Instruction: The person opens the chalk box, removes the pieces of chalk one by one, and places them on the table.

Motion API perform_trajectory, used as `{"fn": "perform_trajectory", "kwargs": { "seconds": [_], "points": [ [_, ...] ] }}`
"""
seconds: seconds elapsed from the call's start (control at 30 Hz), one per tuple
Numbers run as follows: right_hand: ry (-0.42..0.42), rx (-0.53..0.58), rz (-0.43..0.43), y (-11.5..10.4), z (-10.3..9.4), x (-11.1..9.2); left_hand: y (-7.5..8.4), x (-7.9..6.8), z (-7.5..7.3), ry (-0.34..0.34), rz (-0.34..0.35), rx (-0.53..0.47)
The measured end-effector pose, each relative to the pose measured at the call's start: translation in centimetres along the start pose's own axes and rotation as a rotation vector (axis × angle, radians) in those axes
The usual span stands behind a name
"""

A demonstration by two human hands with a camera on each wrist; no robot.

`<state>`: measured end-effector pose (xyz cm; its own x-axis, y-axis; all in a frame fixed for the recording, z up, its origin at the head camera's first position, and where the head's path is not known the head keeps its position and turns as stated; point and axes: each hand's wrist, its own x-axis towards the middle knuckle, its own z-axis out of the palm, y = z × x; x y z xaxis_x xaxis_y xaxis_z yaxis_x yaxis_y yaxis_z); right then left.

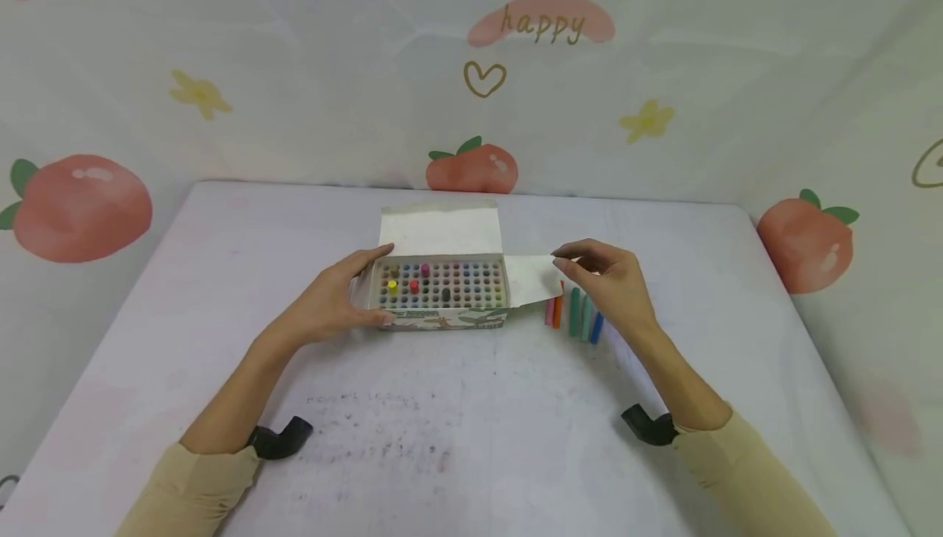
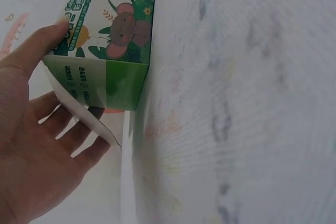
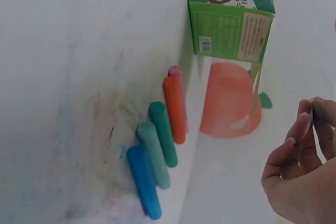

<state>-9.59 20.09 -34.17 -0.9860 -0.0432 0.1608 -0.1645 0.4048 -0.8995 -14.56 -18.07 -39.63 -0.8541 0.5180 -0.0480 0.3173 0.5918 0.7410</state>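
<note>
An illustrated cardboard box (image 1: 449,321) stands on the table, its lid (image 1: 440,230) raised at the back. Its holed insert (image 1: 471,283) carries a few upright colored sticks, including a yellow one (image 1: 393,286) and a red one (image 1: 414,286). My left hand (image 1: 335,295) grips the left end, thumb on the front panel and fingers behind the left flap (image 2: 86,116). My right hand (image 1: 607,279) has fingertips gathered at the outspread right flap (image 1: 532,279) in the head view; the right wrist view shows them apart from that flap.
Several crayon-like sticks lie right of the box, below my right hand: pink (image 3: 176,70), orange (image 3: 175,109), dark green (image 3: 164,135), pale green (image 3: 154,156) and blue (image 3: 144,182). Faint smudges mark the white tabletop (image 1: 471,439). A fruit-patterned cloth (image 1: 331,70) hangs behind.
</note>
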Motion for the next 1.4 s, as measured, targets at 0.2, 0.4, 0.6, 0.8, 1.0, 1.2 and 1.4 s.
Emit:
{"fn": "perform_trajectory", "kwargs": {
  "seconds": [0.2,0.4,0.6,0.8,1.0,1.2,1.4],
  "points": [
    [-0.013,0.09,-0.083,2.1,1.1,0.9,0.2,0.3,-0.1,0.002,-0.005,0.005],
    [-0.081,0.172,-0.075,2.4,3.1,1.5,0.4,0.4,-0.2,0.003,-0.021,0.0],
    [-0.119,0.223,-0.085,1.9,4.9,1.7,0.5,0.5,-0.1,-0.004,-0.028,0.001],
    [-0.176,0.245,-0.117,1.2,6.4,1.9,0.4,0.3,-0.3,-0.002,-0.016,0.006],
    [-0.229,0.133,-0.135,0.8,8.0,2.2,0.1,0.2,-0.2,-0.003,-0.018,0.01],
    [-0.298,-0.024,-0.176,0.5,9.2,2.4,0.1,0.2,-0.1,-0.006,-0.035,0.003],
    [-0.333,-0.146,-0.195,0.1,9.7,2.6,0.1,0.3,-0.1,-0.01,-0.036,-0.002]
  ]
}}
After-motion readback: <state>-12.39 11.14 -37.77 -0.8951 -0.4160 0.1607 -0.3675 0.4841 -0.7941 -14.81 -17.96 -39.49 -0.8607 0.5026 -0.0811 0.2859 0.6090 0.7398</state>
